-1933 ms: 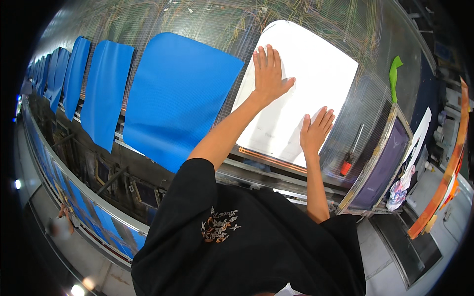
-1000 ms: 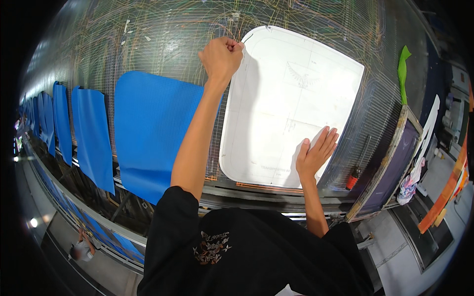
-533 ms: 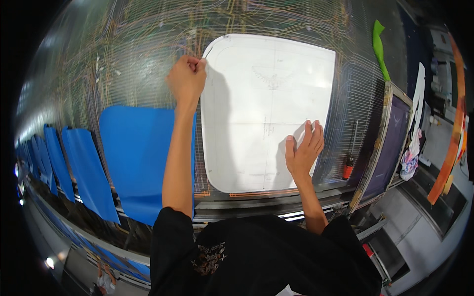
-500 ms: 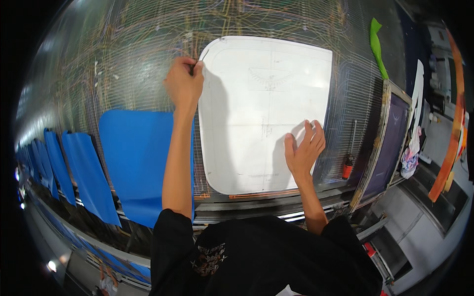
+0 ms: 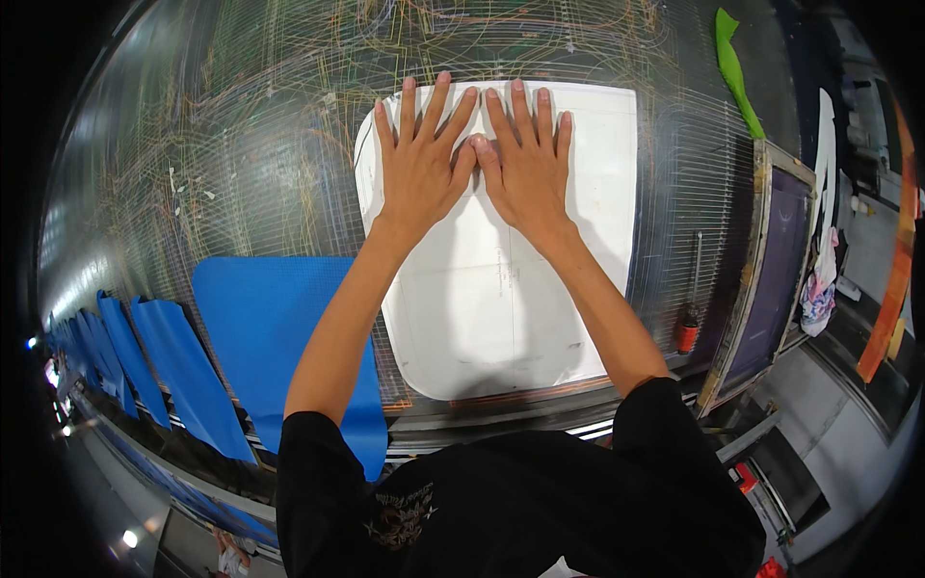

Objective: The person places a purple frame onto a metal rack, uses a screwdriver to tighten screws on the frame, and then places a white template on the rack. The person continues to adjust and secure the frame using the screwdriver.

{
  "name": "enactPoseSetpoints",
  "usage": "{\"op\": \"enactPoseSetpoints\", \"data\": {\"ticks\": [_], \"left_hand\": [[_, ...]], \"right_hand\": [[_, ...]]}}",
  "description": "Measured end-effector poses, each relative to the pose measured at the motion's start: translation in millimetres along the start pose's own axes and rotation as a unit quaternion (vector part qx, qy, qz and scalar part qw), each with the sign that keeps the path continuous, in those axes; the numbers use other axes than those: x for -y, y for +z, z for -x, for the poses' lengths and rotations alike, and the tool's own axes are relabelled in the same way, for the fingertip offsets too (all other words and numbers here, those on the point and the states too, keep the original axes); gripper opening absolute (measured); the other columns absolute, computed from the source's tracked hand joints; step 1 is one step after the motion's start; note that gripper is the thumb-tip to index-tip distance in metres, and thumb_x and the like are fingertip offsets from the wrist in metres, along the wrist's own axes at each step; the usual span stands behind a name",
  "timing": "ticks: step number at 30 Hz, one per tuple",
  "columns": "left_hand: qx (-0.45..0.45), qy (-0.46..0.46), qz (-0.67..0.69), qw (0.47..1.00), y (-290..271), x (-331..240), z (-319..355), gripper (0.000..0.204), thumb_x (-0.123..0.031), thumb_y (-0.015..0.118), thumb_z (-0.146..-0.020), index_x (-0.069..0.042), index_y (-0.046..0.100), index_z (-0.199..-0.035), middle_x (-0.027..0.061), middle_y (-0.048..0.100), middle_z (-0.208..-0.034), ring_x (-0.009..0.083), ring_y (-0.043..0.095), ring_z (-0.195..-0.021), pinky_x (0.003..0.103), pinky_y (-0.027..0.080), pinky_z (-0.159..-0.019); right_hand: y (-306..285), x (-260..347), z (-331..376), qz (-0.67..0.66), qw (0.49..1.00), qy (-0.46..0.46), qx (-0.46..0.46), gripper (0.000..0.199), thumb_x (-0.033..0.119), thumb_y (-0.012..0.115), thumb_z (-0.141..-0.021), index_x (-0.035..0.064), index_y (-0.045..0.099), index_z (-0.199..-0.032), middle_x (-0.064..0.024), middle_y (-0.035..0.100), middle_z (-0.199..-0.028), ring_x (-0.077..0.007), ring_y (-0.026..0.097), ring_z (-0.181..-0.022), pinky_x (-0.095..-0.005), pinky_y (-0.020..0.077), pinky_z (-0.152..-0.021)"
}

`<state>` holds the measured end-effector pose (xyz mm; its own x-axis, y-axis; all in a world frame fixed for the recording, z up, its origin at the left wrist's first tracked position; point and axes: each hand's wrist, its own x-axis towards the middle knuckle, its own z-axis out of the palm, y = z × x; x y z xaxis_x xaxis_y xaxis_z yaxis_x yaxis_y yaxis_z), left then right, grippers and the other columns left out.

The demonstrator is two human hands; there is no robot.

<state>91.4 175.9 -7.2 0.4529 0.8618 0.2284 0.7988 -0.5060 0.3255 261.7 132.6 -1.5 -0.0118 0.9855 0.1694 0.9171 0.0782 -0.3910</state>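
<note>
So yeah, left hand (image 5: 416,181) and right hand (image 5: 530,185) palm-down on the white sheet (image 5: 501,279), fingers spread wide.

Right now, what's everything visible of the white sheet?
The white sheet lies flat on the table, right of the nearest blue sheet. It looks thin, perhaps paper or plastic, with faint lines, rounded left corners and a sharper upper right one. The left hand and right hand rest spread on its upper part.

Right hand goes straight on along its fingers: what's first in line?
The right hand would first reach the far edge of the white sheet, then the line-covered tabletop. Nothing upright shows in that line, though depth is hard to judge.
</note>
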Motion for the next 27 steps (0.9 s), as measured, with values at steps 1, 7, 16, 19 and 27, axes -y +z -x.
{"op": "enactPoseSetpoints", "data": {"ticks": [1, 7, 16, 19, 27], "left_hand": [[-0.003, -0.002, 0.002, 1.000, 0.1, -2.6, -1.1, 0.058, -0.039, 0.048, -0.112, -0.026, 0.046, -0.168, 0.0106, 0.030, -0.180, 0.0452, 0.020, -0.166, 0.073, 0.007, -0.129], [-0.014, -0.009, 0.010, 1.000, 3.9, -4.6, -0.6, 0.057, -0.037, 0.050, -0.110, -0.029, 0.049, -0.167, 0.0090, 0.034, -0.178, 0.0450, 0.023, -0.165, 0.074, 0.009, -0.127], [-0.093, -0.018, -0.006, 0.995, 8.7, -2.7, 9.5, 0.059, -0.042, 0.058, -0.103, -0.022, 0.060, -0.158, 0.0114, 0.039, -0.175, 0.0464, 0.026, -0.163, 0.078, 0.012, -0.125], [-0.081, -0.119, -0.074, 0.987, 6.5, -20.0, 40.3, 0.072, -0.046, 0.061, -0.101, -0.007, 0.050, -0.161, 0.0244, 0.033, -0.174, 0.0505, 0.022, -0.162, 0.075, 0.012, -0.127], [-0.081, -0.214, 0.096, 0.969, -15.3, -140.4, 230.5, 0.075, -0.045, 0.061, -0.105, -0.002, 0.045, -0.165, 0.0170, 0.036, -0.176, 0.0437, 0.028, -0.163, 0.062, 0.019, -0.131]], "right_hand": [[0.4, -0.8, 0.7, -0.001, 1.000, 0.004, -0.001, 0.061, 0.048, 0.038, -0.116, 0.0152, 0.046, -0.167, -0.0163, 0.035, -0.176, -0.0453, 0.020, -0.165, -0.0676, 0.0070, -0.130], [8.0, -2.5, 2.4, 0.013, 1.000, 0.011, -0.012, 0.061, 0.047, 0.041, -0.115, 0.0160, 0.046, -0.167, -0.0151, 0.036, -0.176, -0.0429, 0.020, -0.166, -0.0671, 0.0060, -0.131], [22.8, -5.6, 4.8, 0.024, 0.998, -0.036, -0.055, 0.061, 0.044, 0.046, -0.112, 0.0202, 0.046, -0.167, -0.0147, 0.038, -0.175, -0.0441, 0.025, -0.164, -0.0694, 0.0123, -0.130], [25.6, -10.1, 2.2, 0.071, 0.995, -0.063, -0.023, 0.063, 0.044, 0.045, -0.112, 0.0174, 0.042, -0.169, -0.0181, 0.035, -0.176, -0.0482, 0.023, -0.164, -0.0699, 0.0137, -0.129], [-28.4, 10.5, 187.2, 0.051, 0.995, -0.021, 0.078, 0.069, 0.042, 0.046, -0.113, 0.0084, 0.032, -0.172, -0.0260, 0.026, -0.178, -0.0508, 0.019, -0.164, -0.0645, 0.0129, -0.131]]}}
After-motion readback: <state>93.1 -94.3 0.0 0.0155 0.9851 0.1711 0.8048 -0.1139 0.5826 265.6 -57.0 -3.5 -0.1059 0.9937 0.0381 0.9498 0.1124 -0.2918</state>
